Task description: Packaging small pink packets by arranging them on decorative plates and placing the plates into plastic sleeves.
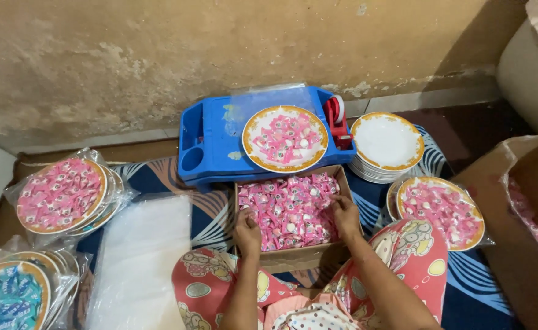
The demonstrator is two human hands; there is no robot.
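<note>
Dim, warm indoor light from above; soft shadows, dark right corner, mild edge distortion, slight overall softness.

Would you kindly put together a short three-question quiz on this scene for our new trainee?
1. True or false: both the left hand and the right hand are down in the cardboard box of pink sweets.
2. Which thing does the filled plate rest on? A) the blue tray B) the stack of empty plates C) the clear plastic sheets
3. Fill in: the red tape dispenser stands at the tray's ____ end as the camera sees it.

Key: 1 true; 2 A; 3 right.
</note>
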